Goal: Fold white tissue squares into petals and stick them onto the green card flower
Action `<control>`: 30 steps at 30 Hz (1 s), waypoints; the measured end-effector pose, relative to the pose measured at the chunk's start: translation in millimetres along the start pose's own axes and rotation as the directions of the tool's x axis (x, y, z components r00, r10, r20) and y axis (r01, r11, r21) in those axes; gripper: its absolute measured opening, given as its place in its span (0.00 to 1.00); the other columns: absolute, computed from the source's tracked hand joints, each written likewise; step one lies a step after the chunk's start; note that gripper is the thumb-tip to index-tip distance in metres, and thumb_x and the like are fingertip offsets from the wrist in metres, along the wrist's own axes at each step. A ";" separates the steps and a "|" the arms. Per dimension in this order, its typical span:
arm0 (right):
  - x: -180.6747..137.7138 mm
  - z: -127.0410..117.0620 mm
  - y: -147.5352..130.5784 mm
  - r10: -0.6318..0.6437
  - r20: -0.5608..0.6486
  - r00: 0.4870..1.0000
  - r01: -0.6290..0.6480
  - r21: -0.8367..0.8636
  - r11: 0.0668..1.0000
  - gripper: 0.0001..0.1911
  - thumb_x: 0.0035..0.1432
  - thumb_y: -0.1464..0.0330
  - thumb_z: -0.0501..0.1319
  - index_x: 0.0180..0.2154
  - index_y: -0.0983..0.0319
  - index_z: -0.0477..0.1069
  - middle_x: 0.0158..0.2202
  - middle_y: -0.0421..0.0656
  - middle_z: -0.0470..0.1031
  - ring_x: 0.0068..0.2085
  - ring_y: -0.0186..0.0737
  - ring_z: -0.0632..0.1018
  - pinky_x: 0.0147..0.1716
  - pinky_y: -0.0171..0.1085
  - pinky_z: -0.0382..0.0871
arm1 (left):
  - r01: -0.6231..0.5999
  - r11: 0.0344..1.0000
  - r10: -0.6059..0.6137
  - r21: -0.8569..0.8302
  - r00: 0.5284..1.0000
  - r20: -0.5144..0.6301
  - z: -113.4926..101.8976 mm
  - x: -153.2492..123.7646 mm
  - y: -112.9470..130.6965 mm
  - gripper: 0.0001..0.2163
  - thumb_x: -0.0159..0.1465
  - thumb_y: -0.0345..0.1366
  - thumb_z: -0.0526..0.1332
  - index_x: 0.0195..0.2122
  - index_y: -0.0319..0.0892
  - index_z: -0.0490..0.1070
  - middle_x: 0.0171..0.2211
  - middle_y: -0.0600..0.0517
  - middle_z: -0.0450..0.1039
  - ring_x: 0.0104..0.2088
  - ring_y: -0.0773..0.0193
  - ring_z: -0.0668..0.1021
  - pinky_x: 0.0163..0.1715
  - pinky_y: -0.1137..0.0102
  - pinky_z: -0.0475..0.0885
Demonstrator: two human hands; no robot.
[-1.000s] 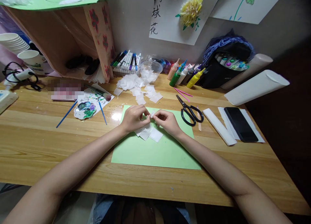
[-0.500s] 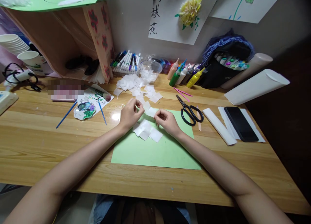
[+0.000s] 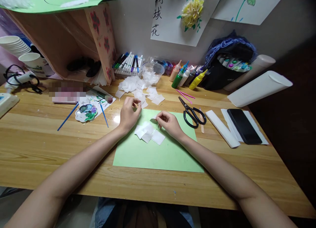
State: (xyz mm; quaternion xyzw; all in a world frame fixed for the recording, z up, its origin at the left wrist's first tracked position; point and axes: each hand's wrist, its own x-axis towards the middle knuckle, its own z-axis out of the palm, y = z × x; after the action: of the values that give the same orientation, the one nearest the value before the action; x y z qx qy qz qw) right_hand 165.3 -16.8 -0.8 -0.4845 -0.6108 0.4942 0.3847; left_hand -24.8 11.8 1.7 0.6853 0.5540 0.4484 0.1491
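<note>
My right hand [image 3: 170, 123] pinches a small white paper square [image 3: 153, 120] above the green sheet [image 3: 158, 157]; the square is seen nearly edge-on. My left hand [image 3: 129, 113] is closed, thumb and fingers curled together, at the near edge of a heap of white paper squares [image 3: 130, 84]. Whether a square is between its fingertips is hard to make out. Between the hands, several white paper squares [image 3: 147, 132] lie overlapping on the green sheet.
Black-handled scissors [image 3: 194, 114], a wooden stick [image 3: 202, 122] and a phone [image 3: 244, 126] lie to the right. A clear bowl [image 3: 153, 71], paint bottles [image 3: 178, 79] and markers [image 3: 128, 63] stand behind. At left are a paint palette [image 3: 86, 113] and a blue brush [image 3: 67, 116].
My left hand has shifted left and back, away from my right hand. The paper square at my right fingertips has turned from flat to nearly edge-on.
</note>
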 end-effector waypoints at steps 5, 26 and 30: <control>0.3 0.3 1.2 -0.024 0.008 1.000 0.024 0.011 1.000 0.10 0.55 0.62 0.60 0.29 0.62 0.67 0.23 0.37 0.67 0.23 0.30 0.68 0.25 0.32 0.62 | -0.320 0.946 0.321 -0.049 0.907 0.273 0.0 -6.6 8.7 0.04 0.62 0.35 0.59 0.34 0.42 0.71 0.33 0.50 0.71 0.35 0.64 0.73 0.37 0.68 0.67; 0.3 2.1 2.7 -0.035 -0.009 0.999 0.035 -0.022 0.999 0.10 0.54 0.63 0.60 0.30 0.64 0.72 0.26 0.40 0.71 0.24 0.30 0.69 0.25 0.33 0.62 | -0.289 0.956 0.291 -0.048 0.920 0.264 3.3 -14.6 12.2 0.07 0.58 0.36 0.62 0.26 0.40 0.76 0.26 0.50 0.74 0.27 0.66 0.74 0.29 0.71 0.68; 0.5 2.3 2.0 -0.039 -0.008 0.999 0.039 -0.028 0.999 0.09 0.54 0.63 0.61 0.29 0.64 0.72 0.26 0.40 0.71 0.24 0.31 0.69 0.25 0.33 0.62 | -0.239 0.969 0.246 -0.059 0.929 0.276 3.5 -15.4 12.8 0.06 0.57 0.35 0.62 0.25 0.40 0.75 0.25 0.52 0.73 0.27 0.67 0.74 0.28 0.73 0.67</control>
State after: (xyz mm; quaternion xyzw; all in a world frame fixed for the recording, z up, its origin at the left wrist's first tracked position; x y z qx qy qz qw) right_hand 163.5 -16.8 -3.2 -0.4798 -0.6253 0.4762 0.3900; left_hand -13.7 -5.2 1.8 0.8032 0.4330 0.3684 0.1781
